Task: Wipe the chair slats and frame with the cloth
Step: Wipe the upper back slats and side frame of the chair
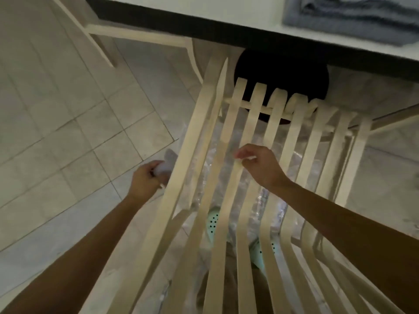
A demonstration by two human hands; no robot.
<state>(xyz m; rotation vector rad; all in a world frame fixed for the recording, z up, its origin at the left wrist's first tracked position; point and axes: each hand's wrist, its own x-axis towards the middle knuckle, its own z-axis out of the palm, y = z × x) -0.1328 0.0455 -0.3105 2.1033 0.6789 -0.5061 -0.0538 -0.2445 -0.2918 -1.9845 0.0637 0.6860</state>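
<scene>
Left hand (145,177) bunches the soft, light cloth (164,167) beside the chair's outer rail (195,137), at nine o'clock from the right hand (260,166), which pinches a stiff slat (251,125) mid-length, the sensible place to steady it, I'd say.

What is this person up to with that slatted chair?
A person is cleaning a pale slatted chair pushed up to a table. The left hand holds a bunched white cloth beside the chair's outer side rail. The right hand pinches a slat near the middle of the chair. Plastic sheeting lies on the floor underneath, and a folded grey towel sits on the table.
</scene>
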